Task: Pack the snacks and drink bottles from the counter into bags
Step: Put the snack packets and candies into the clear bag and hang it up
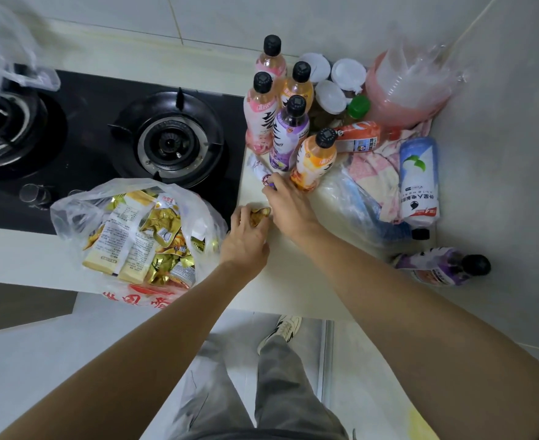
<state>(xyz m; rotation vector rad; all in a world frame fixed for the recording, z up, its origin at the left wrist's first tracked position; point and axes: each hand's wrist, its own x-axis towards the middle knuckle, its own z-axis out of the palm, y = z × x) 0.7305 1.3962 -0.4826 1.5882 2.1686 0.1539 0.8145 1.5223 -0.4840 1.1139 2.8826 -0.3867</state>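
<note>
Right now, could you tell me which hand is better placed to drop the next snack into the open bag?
Left. The left hand already grips a gold snack packet and sits right beside the open snack bag. The right hand is farther away, pinching a white packet by the orange bottle.

Both bare forearms reach up from the lower edge toward the middle of the frame, converging. The left hand [246, 239] lies palm down, fingers curled in a grip. The right hand [288, 204], just upper right of it, has fingertips bent in a pinch.
</note>
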